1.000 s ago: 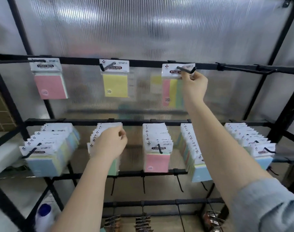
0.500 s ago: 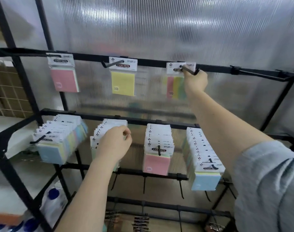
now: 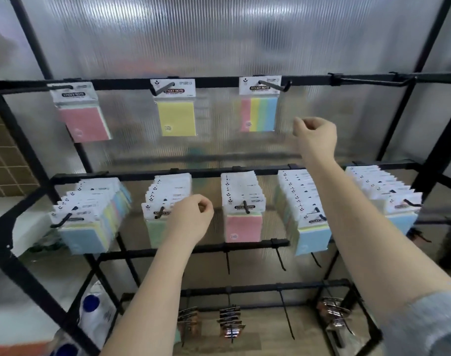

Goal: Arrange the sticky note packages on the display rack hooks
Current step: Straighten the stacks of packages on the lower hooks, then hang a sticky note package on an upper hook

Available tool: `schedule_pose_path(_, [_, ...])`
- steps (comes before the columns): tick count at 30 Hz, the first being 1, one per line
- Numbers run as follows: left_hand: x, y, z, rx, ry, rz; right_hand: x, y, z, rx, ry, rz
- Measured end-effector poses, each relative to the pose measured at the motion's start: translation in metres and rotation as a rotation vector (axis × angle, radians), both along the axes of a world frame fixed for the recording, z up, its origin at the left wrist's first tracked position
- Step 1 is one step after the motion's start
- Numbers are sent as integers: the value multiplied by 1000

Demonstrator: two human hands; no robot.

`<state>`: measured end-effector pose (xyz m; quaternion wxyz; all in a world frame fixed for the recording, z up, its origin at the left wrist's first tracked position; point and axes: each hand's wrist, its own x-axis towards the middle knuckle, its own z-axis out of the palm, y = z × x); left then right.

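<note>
Three sticky note packages hang singly on the top bar's hooks: a pink one (image 3: 81, 122), a yellow one (image 3: 176, 118) and a striped one (image 3: 259, 113). My right hand (image 3: 314, 136) hovers below and right of the striped package, fingers curled, holding nothing. On the middle bar hang several full stacks of packages. My left hand (image 3: 191, 218) is curled in front of the second stack (image 3: 156, 214) and hides the right side of its front package; whether it grips that package is not visible.
A long hook (image 3: 373, 82) on the top bar's right end carries nothing. Other stacks hang at the left (image 3: 88, 227), centre (image 3: 242, 222) and right (image 3: 310, 232). Binder clips (image 3: 230, 325) hang on the lowest bar. A blue-capped bottle (image 3: 93, 308) stands lower left.
My right hand let go of the striped package on its hook and dropped down and to the right. The left hand stayed at the second stack. The view widened.
</note>
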<state>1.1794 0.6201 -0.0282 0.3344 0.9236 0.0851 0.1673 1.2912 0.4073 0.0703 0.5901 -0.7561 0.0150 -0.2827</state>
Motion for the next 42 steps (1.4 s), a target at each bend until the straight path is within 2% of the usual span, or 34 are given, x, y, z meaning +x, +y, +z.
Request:
schedule_pose_path(7, [-10,-15,-3,-26,42,7,-51,-33,-36,-14,-1,-50])
schedule_pose_path(11, [-7,-22,-4,-37,134,-1,-67,-53,-63,31,-4,-119])
schedule_pose_path(15, [-6,-33,-3,-60,224,12,-79,-72,-106,61,141,-198])
schedule_pose_path(19, [-6,-39,-7,-65,231,27,-85,-78,-146,81,337,-138])
schedule_pose_path(22, [-9,-40,-13,-115,229,49,-87,-73,-165,74,409,-65])
schedule_pose_path(31, [-7,-45,-25,-110,240,36,-89,-68,-172,125,409,-168])
schedule_pose_path(37, [-2,-48,-28,-124,207,49,-96,-73,-172,121,349,-39])
schedule_pose_path(42, [2,-60,-37,-256,120,76,-107,-77,-156,54,367,-56])
